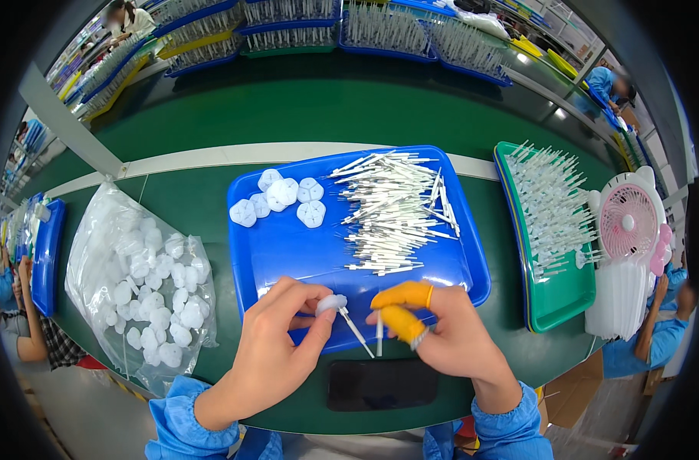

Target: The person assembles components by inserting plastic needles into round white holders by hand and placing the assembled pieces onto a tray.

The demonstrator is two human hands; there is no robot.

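Note:
Between the thumb and fingers of my left hand (277, 345) is a translucent white flower-shaped plastic piece (332, 303). A thin white stick (356, 331) is joined to it and slants down to the right. My right hand (453, 333) wears yellow finger covers on thumb and forefinger. These are pinched around another white stick (379, 337) pointing downward, its upper end hidden. Both hands hover over the near edge of a blue tray (288, 253). Inside the tray, several flower-shaped pieces (282, 194) lie at far left, with a heap of white sticks (395, 211) right of them.
Left stands a clear plastic bag (96, 253) of white pieces. A black phone (382, 385) lies before me. To the right are a green tray (560, 303) of assembled sticks and a pink-and-white fan (628, 222). Loaded blue trays (388, 47) line the back. Other people work around.

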